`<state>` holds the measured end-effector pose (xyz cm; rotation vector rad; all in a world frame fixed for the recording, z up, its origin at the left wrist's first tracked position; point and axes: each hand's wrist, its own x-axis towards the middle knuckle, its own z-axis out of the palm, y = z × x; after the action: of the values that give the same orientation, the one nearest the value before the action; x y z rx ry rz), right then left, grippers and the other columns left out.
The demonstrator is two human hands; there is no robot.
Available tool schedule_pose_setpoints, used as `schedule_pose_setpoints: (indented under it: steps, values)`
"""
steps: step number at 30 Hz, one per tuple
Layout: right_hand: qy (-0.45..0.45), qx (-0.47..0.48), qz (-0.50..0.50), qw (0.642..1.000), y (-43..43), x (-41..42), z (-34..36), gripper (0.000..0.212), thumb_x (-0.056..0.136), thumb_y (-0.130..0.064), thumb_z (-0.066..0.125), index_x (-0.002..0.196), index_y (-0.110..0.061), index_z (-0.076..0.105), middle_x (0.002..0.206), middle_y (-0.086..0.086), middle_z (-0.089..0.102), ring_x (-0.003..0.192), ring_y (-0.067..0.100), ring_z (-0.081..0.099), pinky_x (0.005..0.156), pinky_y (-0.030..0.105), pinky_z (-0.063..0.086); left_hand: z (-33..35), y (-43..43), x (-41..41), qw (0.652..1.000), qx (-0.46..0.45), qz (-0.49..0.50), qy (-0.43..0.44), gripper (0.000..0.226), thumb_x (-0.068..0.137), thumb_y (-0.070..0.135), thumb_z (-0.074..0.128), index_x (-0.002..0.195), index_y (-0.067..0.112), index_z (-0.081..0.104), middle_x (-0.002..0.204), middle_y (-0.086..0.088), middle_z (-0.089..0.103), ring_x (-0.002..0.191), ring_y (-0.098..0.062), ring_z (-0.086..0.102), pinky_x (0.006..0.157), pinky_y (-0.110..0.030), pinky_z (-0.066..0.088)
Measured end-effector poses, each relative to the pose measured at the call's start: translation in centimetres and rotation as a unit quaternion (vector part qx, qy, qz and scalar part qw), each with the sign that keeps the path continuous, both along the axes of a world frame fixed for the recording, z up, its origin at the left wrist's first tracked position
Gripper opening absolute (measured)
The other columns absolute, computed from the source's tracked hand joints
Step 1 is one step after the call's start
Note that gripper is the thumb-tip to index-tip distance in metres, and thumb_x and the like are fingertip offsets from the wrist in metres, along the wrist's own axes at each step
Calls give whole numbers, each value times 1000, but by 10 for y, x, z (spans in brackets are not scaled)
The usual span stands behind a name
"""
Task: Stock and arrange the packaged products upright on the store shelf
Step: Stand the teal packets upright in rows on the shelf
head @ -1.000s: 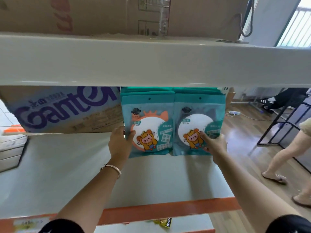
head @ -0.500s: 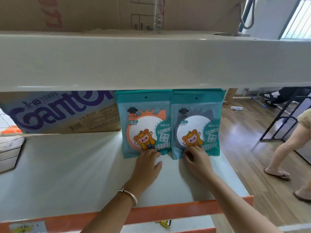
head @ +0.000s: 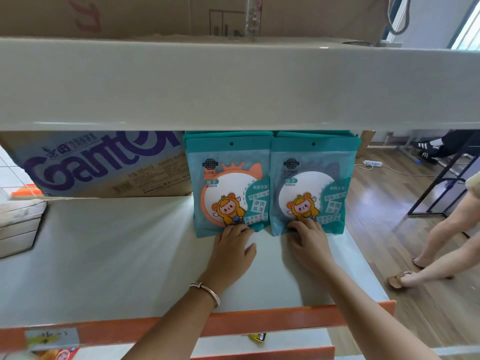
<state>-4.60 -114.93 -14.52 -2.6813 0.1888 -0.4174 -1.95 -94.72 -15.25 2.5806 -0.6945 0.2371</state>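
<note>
On the shelf (head: 117,255), far right, the left pouch (head: 246,154) and right pouch (head: 335,157) stand upright, each holding a round mirror (head: 223,185). The left grip (head: 233,246), fingers straight, touches the left pouch's base. The right grip (head: 309,241) curls at the right pouch's base; whether it pinches, I cannot tell. A cardboard box (head: 104,167) sits to the left.

The cardboard box (head: 98,165) at the back left of the shelf carries large purple lettering that reads as "Ganten", its top cut off by the shelf above. Small print beside it reads "PURIFIED WATER"; the finer lines are illegible. The left teal package (head: 228,183) shows "MIRROR" under the characters 镜子, and 便携 高清 on its right panel. The right teal package (head: 311,183) bears the same 镜子 and "MIRROR"; its other characters are blurred. The label (head: 52,336) on the orange shelf edge has handwriting too blurred to read. The upper carton (head: 88,16) shows red letters, cut off and unreadable.
</note>
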Motion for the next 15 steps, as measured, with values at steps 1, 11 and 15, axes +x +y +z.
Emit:
schedule_pose_setpoints:
  steps: [1, 11, 15]
  values:
    - [-4, -1, -2, 1000, 1, -1, 0, 26, 88, -17, 53, 111, -17, 65, 112, 2, 59, 105, 22, 47, 88, 30, 35, 1, 0, 0, 1000, -3, 0, 0, 39, 94, 32, 42, 131, 20, 48, 130, 9, 46, 122, -11, 37, 103, -25, 26]
    - [50, -41, -14, 998, 13, -11, -1, 38, 96, -29, 38, 128, -16, 53, 129, 8, 49, 117, 26, 40, 104, 37, 34, 12, 9, -5, 997, 32, -36, 55, 45, 94, 33, 41, 135, 15, 43, 137, 2, 43, 127, -18, 36, 108, -34, 30]
    - [119, -58, -9, 991, 24, -29, 1, 47, 99, -35, 24, 143, -21, 34, 149, 5, 30, 136, 24, 25, 116, 36, 18, 14, 22, -19, 984, 129, -53, 110, 55, 98, 44, 27, 148, 21, 20, 158, 0, 12, 145, -17, 8, 118, -38, 7]
